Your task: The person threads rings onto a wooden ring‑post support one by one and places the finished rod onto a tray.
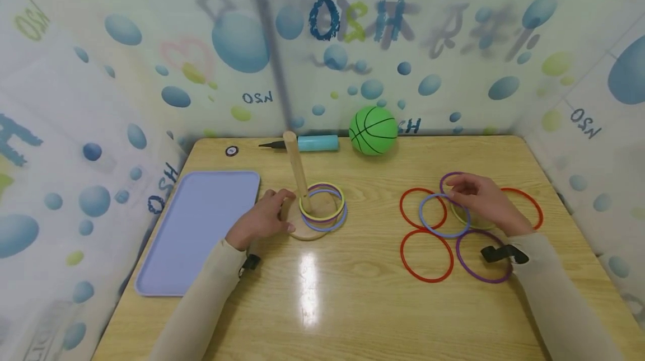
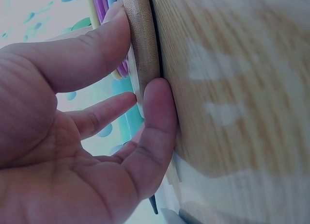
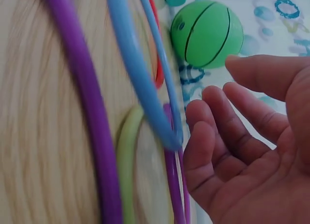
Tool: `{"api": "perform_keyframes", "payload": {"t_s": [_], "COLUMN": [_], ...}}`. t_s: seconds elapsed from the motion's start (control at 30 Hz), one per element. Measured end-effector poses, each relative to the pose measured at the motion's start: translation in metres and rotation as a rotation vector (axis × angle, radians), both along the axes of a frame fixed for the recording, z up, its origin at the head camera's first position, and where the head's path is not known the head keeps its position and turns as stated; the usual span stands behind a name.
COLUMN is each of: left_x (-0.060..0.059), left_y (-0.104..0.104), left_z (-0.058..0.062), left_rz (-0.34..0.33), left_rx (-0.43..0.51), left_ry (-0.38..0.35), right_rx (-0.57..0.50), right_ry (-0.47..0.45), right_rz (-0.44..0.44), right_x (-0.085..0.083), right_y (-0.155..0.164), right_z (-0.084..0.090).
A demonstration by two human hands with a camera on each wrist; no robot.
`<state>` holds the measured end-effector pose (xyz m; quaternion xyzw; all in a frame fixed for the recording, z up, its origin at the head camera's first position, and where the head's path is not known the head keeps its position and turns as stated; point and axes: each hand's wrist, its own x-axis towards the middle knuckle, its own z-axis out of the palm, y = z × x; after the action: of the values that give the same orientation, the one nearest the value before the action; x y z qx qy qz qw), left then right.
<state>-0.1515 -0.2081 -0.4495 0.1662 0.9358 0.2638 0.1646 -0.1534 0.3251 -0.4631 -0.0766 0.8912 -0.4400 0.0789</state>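
Note:
A wooden peg stands on a round wooden base with yellow, blue and purple rings stacked around it. My left hand rests at the base's left rim. In the left wrist view the thumb and a finger of that hand touch the base's edge. My right hand hovers over several loose rings on the table: a blue ring, red rings and purple rings. In the right wrist view its loosely curled fingers hold nothing, just beside the blue ring.
A lavender tray lies left of the peg. At the table's far edge are a green ball, a teal pump and a small round disc. Printed curtains close in the table on three sides.

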Motion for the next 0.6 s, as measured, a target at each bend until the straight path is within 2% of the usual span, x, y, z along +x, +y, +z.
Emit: {"api": "perform_keyframes", "payload": {"t_s": [0.27,0.43,0.6], "left_x": [-0.002,-0.002,-0.001], "left_y": [-0.001,-0.002,-0.001], "left_z": [-0.003,-0.004,-0.004], "left_rz": [0.002,-0.001,0.004], "left_rx": [-0.011,-0.003,-0.002], "left_ry": [0.001,0.011,0.003], "right_rx": [0.132,0.260,0.301], "right_ry": [-0.002,0.029,0.076], "right_rz": [-0.024,0.032,0.070], "right_x": [-0.003,-0.007,-0.011], "right_y": [0.010,0.009,0.007], "right_z": [-0.002,-0.006,-0.007]}}
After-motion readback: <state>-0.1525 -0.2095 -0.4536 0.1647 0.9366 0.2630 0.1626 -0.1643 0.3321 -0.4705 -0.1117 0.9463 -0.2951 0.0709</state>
